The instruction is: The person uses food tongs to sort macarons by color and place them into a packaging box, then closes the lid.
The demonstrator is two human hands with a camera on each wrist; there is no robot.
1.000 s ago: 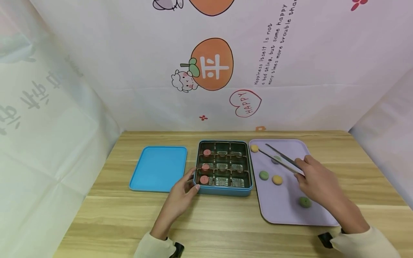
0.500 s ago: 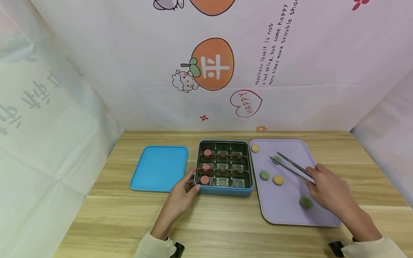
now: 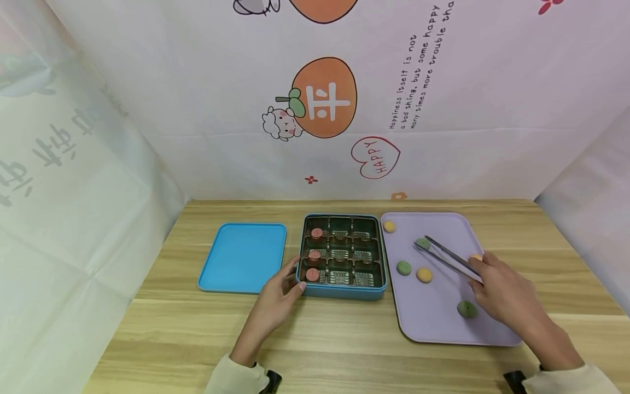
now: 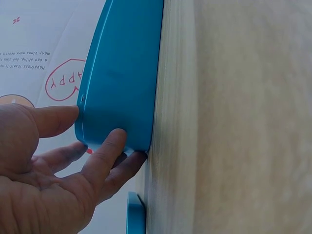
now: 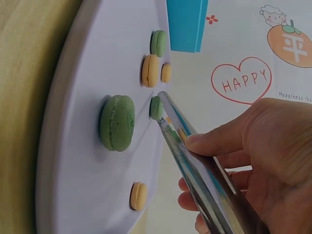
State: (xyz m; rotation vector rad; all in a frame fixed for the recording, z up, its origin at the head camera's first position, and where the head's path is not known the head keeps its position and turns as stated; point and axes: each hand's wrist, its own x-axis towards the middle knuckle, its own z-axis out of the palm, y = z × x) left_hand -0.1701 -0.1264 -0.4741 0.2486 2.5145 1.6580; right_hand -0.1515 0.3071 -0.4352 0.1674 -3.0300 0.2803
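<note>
My left hand [image 3: 276, 303] holds the front left corner of a blue tin box [image 3: 342, 293], thumb at the front and fingers along the left side. The box has a divided tray with a pink macaron [image 3: 312, 274] in each of the three left compartments. My right hand [image 3: 502, 287] grips metal tongs [image 3: 450, 258] over a purple tray [image 3: 433, 323]. The tongs' tips are apart, around or just above a green macaron [image 3: 423, 244] towards the tray's back; whether they touch it I cannot tell. In the right wrist view the thumb [image 5: 214, 141] presses the tongs.
Other macarons lie on the tray: a green one [image 3: 404, 268] and a yellow one [image 3: 424, 274] to the left, a yellow one [image 3: 389, 226] at the back corner, a dark green one [image 3: 467, 309] near the front. A blue lid [image 3: 243, 257] lies left of the box on the wooden table [image 3: 344, 350].
My right hand has drawn the tongs right and back from near the yellow macaron in the corner to the green macaron. My left hand stays at the box.
</note>
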